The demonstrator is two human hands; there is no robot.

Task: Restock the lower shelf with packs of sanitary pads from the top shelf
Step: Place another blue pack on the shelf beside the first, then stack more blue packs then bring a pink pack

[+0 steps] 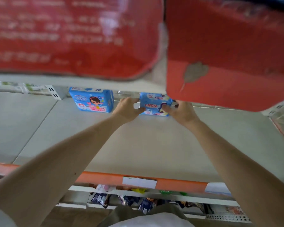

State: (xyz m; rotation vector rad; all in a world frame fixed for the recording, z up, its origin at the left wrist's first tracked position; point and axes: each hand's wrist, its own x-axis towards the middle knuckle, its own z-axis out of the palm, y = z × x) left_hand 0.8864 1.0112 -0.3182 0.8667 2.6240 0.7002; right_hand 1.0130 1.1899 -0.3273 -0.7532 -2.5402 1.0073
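Pale grey shelving (pixel 154 145) with an orange front strip (pixel 179 183).

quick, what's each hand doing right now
Left hand: grips the left edge of the blue pad pack.
Right hand: grips the same pack's right edge.

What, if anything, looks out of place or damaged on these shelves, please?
The red pack on the upper right overhangs its shelf edge, tilted toward the aisle, with a greyish scuffed patch on its face. Both blue packs below stand upright.
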